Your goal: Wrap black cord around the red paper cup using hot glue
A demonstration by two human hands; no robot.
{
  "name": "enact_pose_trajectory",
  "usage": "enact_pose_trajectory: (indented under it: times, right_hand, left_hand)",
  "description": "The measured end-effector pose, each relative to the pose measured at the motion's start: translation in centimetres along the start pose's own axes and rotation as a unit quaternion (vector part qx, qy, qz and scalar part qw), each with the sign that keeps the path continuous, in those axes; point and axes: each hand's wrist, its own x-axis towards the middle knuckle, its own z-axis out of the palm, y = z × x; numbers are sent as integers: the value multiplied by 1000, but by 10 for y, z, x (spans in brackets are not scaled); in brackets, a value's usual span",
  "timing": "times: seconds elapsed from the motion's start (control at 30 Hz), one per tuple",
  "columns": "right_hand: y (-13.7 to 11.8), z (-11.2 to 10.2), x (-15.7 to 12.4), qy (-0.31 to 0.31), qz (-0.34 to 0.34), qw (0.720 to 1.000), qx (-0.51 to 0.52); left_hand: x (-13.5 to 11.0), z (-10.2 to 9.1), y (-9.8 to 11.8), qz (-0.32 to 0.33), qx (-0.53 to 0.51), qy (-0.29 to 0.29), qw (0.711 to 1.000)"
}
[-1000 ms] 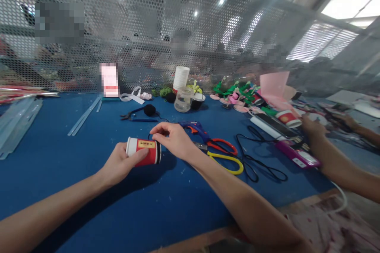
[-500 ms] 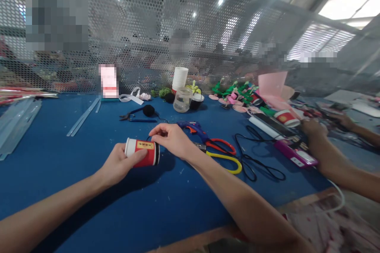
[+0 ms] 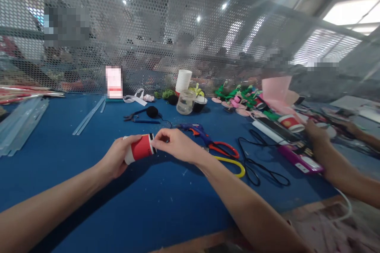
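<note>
My left hand (image 3: 114, 160) is wrapped round a red and white paper cup (image 3: 140, 148), which lies tilted on its side above the table. A black band of yarn (image 3: 152, 143) circles the cup's right end. My right hand (image 3: 175, 144) pinches at that end, fingertips touching the black band; the strand between them is mostly hidden. Beyond the hands rests a black yarn ball (image 3: 152, 112), its loose strand trailing toward my right hand. Pliers (image 3: 133, 116) lie beside the ball. A blue glue gun (image 3: 196, 129) and scissors with red and yellow handles (image 3: 230, 162) are just right of my right hand.
At the back stand stacked white cups (image 3: 183, 79) and a clear plastic jar (image 3: 186, 102). Green and pink craft pieces (image 3: 236, 97) sit farther right. A black cable (image 3: 264, 164) loops near a purple power bank-like box (image 3: 299, 160). Another person's arm (image 3: 341, 166) reaches in at right.
The cup has rolled in my left hand, so its yellow label has turned out of sight. My right hand has moved closer against the banded end. The view has shifted slightly.
</note>
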Motion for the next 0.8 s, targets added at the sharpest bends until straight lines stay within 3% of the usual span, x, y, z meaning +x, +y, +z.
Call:
enact_pose_trajectory:
  times: [0.3,0.57,0.7,0.8]
  right_hand:
    - [5,7,2,-9,20,998,58]
    - [7,12,5,-22,37,999,26]
    - [11,16,4,-21,30,999,-31]
    - [15,6,3,-24,36,992,-117]
  left_hand:
    - [4,-3,0,13,22,7,1000]
    - [8,-6,2,16,72,-3,997]
    - [10,-8,1,24,132,-7,991]
    - [12,-11,1,33,221,-34,974]
